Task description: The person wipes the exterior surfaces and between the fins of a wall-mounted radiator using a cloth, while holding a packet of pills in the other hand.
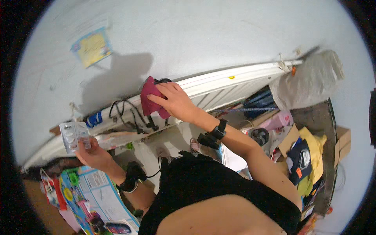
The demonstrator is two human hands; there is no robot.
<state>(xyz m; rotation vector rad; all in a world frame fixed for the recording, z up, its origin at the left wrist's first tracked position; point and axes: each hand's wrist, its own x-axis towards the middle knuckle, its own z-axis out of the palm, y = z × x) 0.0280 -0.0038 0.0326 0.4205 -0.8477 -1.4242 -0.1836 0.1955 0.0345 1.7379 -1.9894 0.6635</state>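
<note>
My left hand (96,156) grips a clear and silver blister pack (69,136) by its lower right side, thumb on its front. The pack is held up at the left, its rounded pockets showing. My right hand (177,102) is closed on a maroon cloth (149,94) at the white ledge (235,76) along the wall. A small black thing (162,81) shows behind the cloth, too hidden to name. Black cables (131,113) hang over the ledge between my two hands. Beside them lies a blue wrapped item (94,119).
A whitish plastic bag (309,82) hangs at the ledge's right end. Boxes and folded clothes (305,160) are piled at right. A colourful printed board (98,196) with small items lies at lower left. On the wall is a yellow and blue paper (93,47).
</note>
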